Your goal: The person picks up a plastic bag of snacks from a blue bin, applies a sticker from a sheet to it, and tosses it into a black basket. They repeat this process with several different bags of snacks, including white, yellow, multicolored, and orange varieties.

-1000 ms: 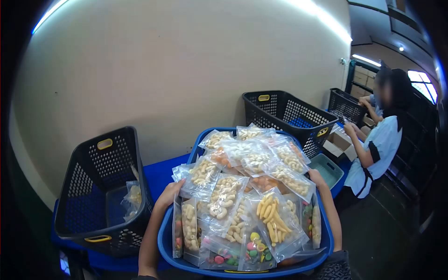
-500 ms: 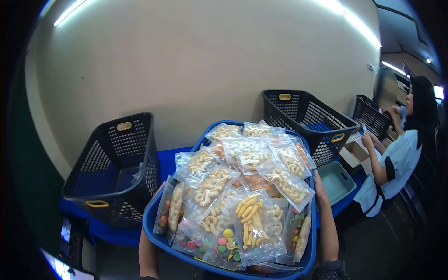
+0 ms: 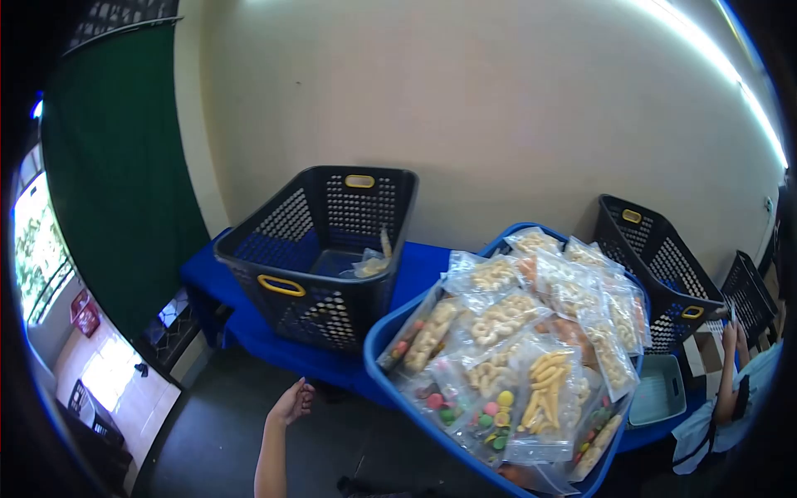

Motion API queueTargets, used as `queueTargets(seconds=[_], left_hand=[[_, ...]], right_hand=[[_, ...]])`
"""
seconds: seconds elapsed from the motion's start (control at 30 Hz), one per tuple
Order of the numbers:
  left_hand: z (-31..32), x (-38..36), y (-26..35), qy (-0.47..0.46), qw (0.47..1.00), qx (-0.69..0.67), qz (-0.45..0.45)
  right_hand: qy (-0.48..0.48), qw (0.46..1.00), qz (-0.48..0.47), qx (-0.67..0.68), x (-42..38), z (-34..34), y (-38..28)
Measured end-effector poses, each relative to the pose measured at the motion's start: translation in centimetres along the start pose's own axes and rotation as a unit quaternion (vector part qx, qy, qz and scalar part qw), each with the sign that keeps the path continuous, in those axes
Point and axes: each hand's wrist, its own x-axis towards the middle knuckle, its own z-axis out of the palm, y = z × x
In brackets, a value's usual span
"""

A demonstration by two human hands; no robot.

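My left hand (image 3: 292, 403) is off the basket, held over the floor in front of the table. It is empty, with the fingers loosely curled and the thumb apart. To its right, a blue basket (image 3: 383, 371) overlaps the table's front edge in this view. Clear packets fill it in a heap: pale curled snacks (image 3: 503, 319), yellow stick snacks (image 3: 544, 390) and colourful round candies (image 3: 496, 415). My right hand does not show. Beyond my left hand stands a black perforated basket (image 3: 311, 290) with yellow-rimmed handles, holding a few small packets (image 3: 371, 264) at the bottom.
A blue cloth (image 3: 427, 266) covers the table along the wall. On the right are another black basket (image 3: 656, 241), a smaller black basket (image 3: 747, 295) and a grey-green tub (image 3: 658, 390). A person's arm (image 3: 729, 382) shows there. A green curtain (image 3: 116, 174) hangs at left.
My left hand has let go of the blue basket and moved away from it. The view has swung left, so the basket appears farther right. My right hand has gone out of sight.
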Motion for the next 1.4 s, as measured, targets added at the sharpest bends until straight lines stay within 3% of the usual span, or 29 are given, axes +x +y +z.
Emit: queueTargets(seconds=[0.1,0.2,0.27,0.33,0.37,0.43,0.5,0.53,0.57,0.6,0.63,0.67,0.73,0.87,0.97,1.03,1.1,1.17,1.3,1.4], left_hand=[[-4.3,-1.8,-3.6,0.041,0.993,-0.110,0.030],[-9.0,-5.0,-5.5,0.091,0.977,-0.192,0.034],[-11.7,-6.2,-6.7,0.100,0.969,-0.225,0.013],[-14.4,-7.6,-7.8,0.115,0.968,-0.222,0.017],[-15.7,-8.1,-8.1,0.122,0.969,-0.216,0.018],[-17.9,-9.3,-7.9,0.158,0.967,-0.199,0.021],[-21.2,-10.1,-8.1,0.172,0.973,-0.146,0.040],[-21.0,-11.4,-6.6,0.177,0.972,-0.145,0.045],[-20.1,-13.0,-4.7,0.217,0.968,-0.107,0.066],[-19.5,-14.2,-3.2,0.259,0.960,-0.069,0.085],[-19.6,-14.9,-2.2,0.266,0.958,-0.067,0.086],[-19.9,-15.3,-1.5,0.284,0.949,-0.045,0.130],[-20.2,-16.1,0.1,0.309,0.933,-0.019,0.183],[-21.0,-14.8,3.7,0.324,0.909,-0.014,0.261],[-20.7,-12.2,9.2,0.276,0.859,0.131,0.412],[-20.7,-9.5,13.4,0.221,0.833,0.165,0.480],[-20.9,-6.2,17.3,0.159,0.844,0.149,0.491],[-20.8,-2.7,20.6,0.135,0.850,0.144,0.489],[-17.0,3.0,27.1,-0.003,0.874,0.139,0.465],[-15.3,7.6,28.8,-0.054,0.859,0.161,0.484]], right_hand=[[0.008,0.979,0.145,-0.144,0.1,0.4,6.3],[-0.019,0.904,0.273,-0.330,0.5,4.4,11.4],[-0.071,0.835,0.303,-0.453,0.8,9.4,13.5],[-0.164,0.773,0.256,-0.557,0.8,16.2,15.9],[-0.303,0.738,0.054,-0.600,4.2,17.2,19.9],[-0.459,0.682,-0.156,-0.548,-0.3,28.4,17.7],[-0.466,0.666,-0.325,-0.483,-6.0,37.7,13.3],[-0.434,0.613,-0.469,-0.463,-8.3,41.2,10.3],[-0.381,0.566,-0.621,-0.386,-10.4,44.1,7.4],[-0.263,0.560,-0.701,-0.356,-11.8,45.7,5.3],[-0.170,0.555,-0.750,-0.318,-12.4,46.6,3.2],[-0.099,0.592,-0.753,-0.270,-12.0,47.1,1.9],[0.002,0.590,-0.752,-0.293,-11.9,48.0,-0.3],[0.108,0.557,-0.715,-0.409,-8.3,49.2,-0.2],[0.199,0.521,-0.714,-0.423,-5.5,48.8,-1.2],[0.244,0.556,-0.668,-0.429,-2.4,47.5,-2.2],[0.253,0.597,-0.621,-0.440,-0.6,47.1,-3.1],[0.176,0.627,-0.634,-0.417,-0.8,47.4,-3.4],[-0.009,0.772,-0.606,-0.191,2.6,45.9,-4.3],[-0.047,0.790,-0.592,-0.150,0.8,47.5,-3.9]])
